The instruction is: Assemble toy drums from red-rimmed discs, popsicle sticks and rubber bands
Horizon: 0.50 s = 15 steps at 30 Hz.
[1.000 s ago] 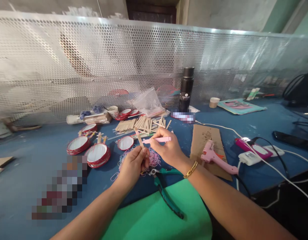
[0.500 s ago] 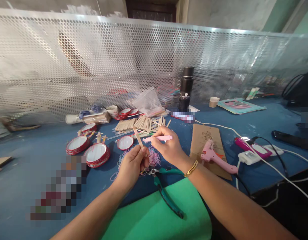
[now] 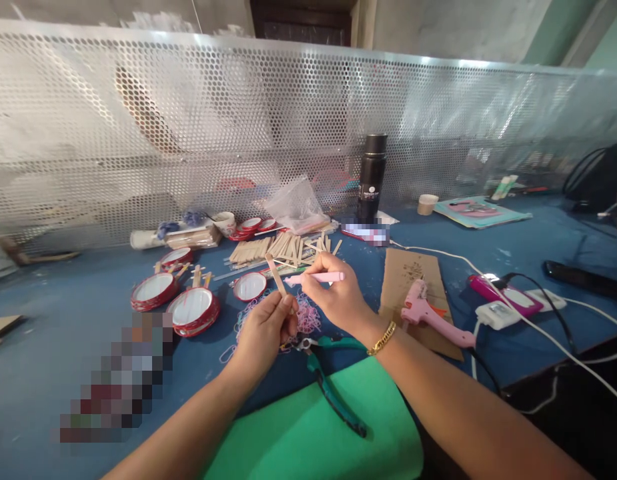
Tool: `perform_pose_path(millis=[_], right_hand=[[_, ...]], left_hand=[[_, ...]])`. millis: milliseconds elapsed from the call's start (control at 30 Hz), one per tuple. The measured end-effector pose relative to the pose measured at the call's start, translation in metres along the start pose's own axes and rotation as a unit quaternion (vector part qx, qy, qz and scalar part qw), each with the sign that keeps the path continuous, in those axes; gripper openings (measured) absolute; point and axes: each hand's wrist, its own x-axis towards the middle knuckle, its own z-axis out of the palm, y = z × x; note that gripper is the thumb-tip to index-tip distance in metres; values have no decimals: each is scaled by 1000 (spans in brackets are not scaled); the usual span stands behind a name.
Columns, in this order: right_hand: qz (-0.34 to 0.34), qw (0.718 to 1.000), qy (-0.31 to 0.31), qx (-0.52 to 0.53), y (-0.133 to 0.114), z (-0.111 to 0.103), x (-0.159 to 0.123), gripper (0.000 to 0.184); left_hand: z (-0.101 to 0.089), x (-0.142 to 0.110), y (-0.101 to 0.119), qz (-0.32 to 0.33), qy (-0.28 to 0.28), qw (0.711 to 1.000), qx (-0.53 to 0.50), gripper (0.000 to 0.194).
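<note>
My left hand (image 3: 269, 321) pinches the lower end of a wooden craft stick (image 3: 275, 273), which stands tilted above the fist; a pinkish tint shows near its upper part. In my right hand (image 3: 337, 291) a pink marker (image 3: 322, 277) is held like a pen, its tip close to the stick's right edge; whether they touch I cannot tell. Beneath the hands lies a tangle of pastel loops (image 3: 308, 313), partly hidden. Green-handled pliers (image 3: 333, 393) rest just below, partly on a green sheet (image 3: 318, 440). Behind the hands sits a pile of craft sticks (image 3: 288, 248).
Several red-rimmed round pieces (image 3: 193, 312) lie on the left. A black bottle (image 3: 373, 177) stands at the back before a perforated metal screen (image 3: 308, 107). To the right, a pink glue gun (image 3: 428, 313) rests on cardboard (image 3: 395, 280), beside a power strip (image 3: 501, 315) with cables.
Both hands, the stick and the marker hold nearly the same position. The whole view has shifted very slightly.
</note>
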Motion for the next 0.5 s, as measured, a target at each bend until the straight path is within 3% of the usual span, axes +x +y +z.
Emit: perform_pose_path(millis=[500], right_hand=[[8,1000,-6,-2,1,1,0,18]], left_hand=[[2,-1,2,7,-12,1000,5,46]])
